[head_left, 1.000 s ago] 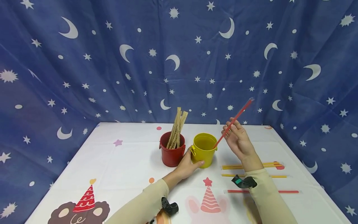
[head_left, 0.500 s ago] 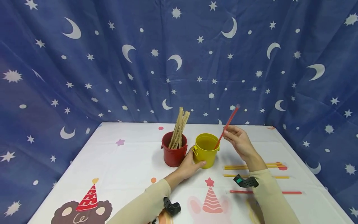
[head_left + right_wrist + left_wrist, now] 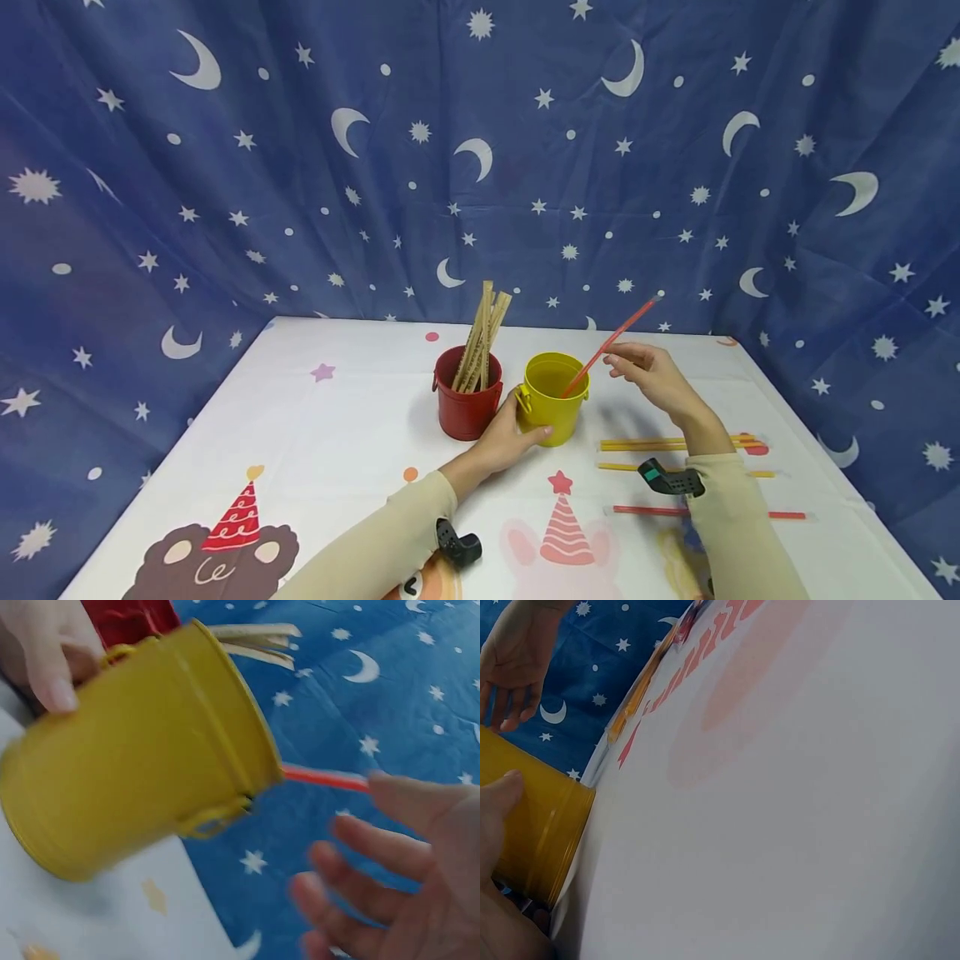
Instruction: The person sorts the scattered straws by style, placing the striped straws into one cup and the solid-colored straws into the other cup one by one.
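Note:
My left hand (image 3: pixel 498 443) holds a small yellow metal bucket (image 3: pixel 557 418) from its left side, thumb across the front and fingers round the back. Out of the bucket leans a red straw (image 3: pixel 626 327) in a clear wrapper, tilted to the right, with its lower end inside. Just right of the rim, my right hand (image 3: pixel 662 385) is beside the straw with its fingers loosely spread. The right wrist view shows those fingers (image 3: pixel 360 889) apart from each other, the thumb overlapping the straw's end (image 3: pixel 326 778).
Left of the yellow bucket stands a red bucket (image 3: pixel 459 417) with several thin tan printed sticks (image 3: pixel 480 346) in it. Yellow wrapped straws (image 3: pixel 637 445) and another red straw (image 3: pixel 783 515) lie on the patterned white tablecloth (image 3: pixel 337 433) under my right forearm. A blue star curtain (image 3: pixel 510 200) hangs behind.
My right hand first brought the red straw to the bucket's rim and pinched it, then loosened its fingers. The straw now leans further right. My left hand has stayed on the bucket.

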